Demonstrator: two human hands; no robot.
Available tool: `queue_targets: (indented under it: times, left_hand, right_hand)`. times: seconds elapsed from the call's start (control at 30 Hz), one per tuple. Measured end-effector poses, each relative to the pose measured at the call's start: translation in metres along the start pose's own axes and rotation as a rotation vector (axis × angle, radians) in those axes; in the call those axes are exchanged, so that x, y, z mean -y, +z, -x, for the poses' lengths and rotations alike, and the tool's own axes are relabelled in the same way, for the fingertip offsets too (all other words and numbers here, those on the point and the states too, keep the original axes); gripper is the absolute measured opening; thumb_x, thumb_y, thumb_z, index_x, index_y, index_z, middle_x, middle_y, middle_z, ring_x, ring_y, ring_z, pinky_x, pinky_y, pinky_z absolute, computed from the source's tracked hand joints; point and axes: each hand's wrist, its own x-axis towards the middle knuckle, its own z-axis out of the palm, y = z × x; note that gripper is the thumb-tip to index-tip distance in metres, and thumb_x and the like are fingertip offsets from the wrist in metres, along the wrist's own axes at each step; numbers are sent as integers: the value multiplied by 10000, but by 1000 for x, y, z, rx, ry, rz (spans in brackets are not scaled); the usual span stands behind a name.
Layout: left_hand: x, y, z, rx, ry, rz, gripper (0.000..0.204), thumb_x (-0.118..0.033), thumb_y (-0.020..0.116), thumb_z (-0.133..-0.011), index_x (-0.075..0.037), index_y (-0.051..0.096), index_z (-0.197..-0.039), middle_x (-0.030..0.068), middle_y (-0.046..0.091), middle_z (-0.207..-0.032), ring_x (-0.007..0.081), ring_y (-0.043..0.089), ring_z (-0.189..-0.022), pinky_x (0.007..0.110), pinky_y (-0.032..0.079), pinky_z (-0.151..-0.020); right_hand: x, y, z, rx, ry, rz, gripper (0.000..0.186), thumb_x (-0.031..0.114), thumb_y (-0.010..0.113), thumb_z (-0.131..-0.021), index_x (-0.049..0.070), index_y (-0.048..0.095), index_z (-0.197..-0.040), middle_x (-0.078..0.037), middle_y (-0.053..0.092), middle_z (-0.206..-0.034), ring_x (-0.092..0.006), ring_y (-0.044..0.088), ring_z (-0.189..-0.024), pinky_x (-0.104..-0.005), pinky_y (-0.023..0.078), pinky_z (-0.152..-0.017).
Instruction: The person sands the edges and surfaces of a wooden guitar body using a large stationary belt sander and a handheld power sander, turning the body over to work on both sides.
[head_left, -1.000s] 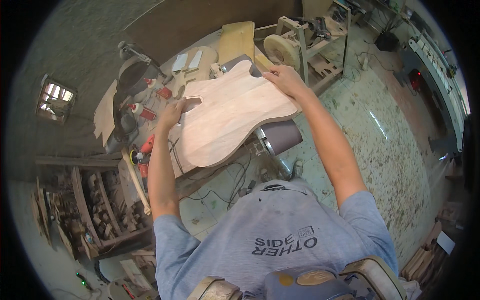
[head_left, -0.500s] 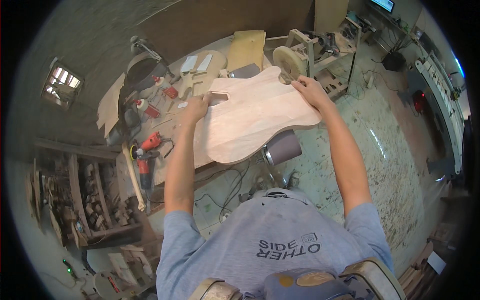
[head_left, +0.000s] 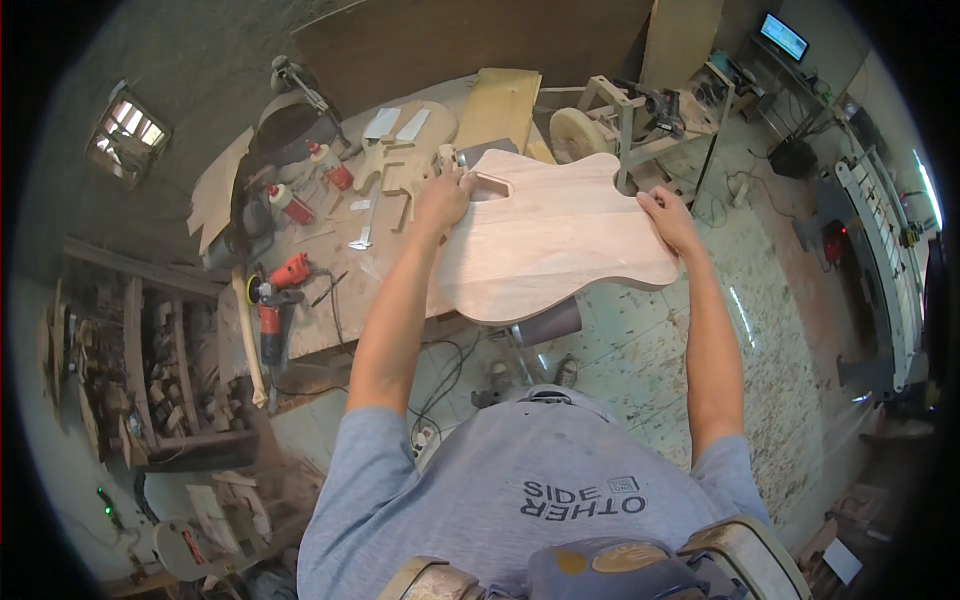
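Observation:
I hold a pale, unfinished wooden guitar body (head_left: 555, 240) flat in front of me with both arms stretched out. My left hand (head_left: 440, 203) grips its left edge beside a rectangular cut-out. My right hand (head_left: 668, 220) grips the opposite edge near the waist of the shape. The body hangs over the near edge of a wooden workbench (head_left: 340, 300) and above a sanding drum (head_left: 545, 325).
On the bench lie a red power sander (head_left: 275, 295), two red glue bottles (head_left: 310, 180), wooden templates (head_left: 400, 160) and a plank (head_left: 500, 105). A cloth buffing wheel (head_left: 578, 135) stands behind. Shelves (head_left: 130, 370) are at left; a speckled floor (head_left: 780, 350) at right.
I have lifted the guitar body and swung it to the right, away from the bench. Both hands kept their grip on its edges.

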Motion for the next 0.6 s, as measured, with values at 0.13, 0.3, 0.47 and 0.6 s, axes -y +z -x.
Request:
queue_targets:
  times: [0.13, 0.3, 0.47, 0.6]
  left_hand:
    - [-2, 29, -18, -53, 39, -34, 593, -483, 386, -1088, -78, 569, -1481, 174, 353, -1672, 471, 293, -1534, 660, 197, -1237]
    - [-32, 41, -28, -60, 41, 36, 649, -516, 378, -1081, -77, 509, -1541, 166, 314, -1691, 437, 267, -1560, 657, 126, -1249]
    - [-61, 42, -27, -66, 65, -15, 608, -484, 383, -1092, -60, 540, -1499, 173, 345, -1676, 455, 305, -1537, 676, 169, -1237]
    - [-67, 46, -31, -76, 64, 19, 621, -489, 389, -1090, -64, 516, -1523, 163, 336, -1684, 447, 308, -1539, 664, 161, -1243]
  right_hand:
    - [-6, -20, 3, -6, 20, -26, 378, 363, 689, -990, -13, 664, -960, -73, 657, -825, -164, 572, -771, -319, 473, -753]
    - [-23, -48, 4, 9, 99, -28, 355, 353, 716, -976, -1, 699, -985, -33, 680, -853, -125, 587, -804, -299, 477, -753]
    - [-23, -67, 14, 26, 172, -72, 337, 348, 730, -970, 12, 709, -987, -3, 681, -869, -95, 582, -786, -278, 469, -701]
    - [-20, -76, 13, 54, 221, -87, 321, 348, 728, -971, 29, 699, -980, 11, 655, -839, -83, 556, -744, -268, 451, -662]
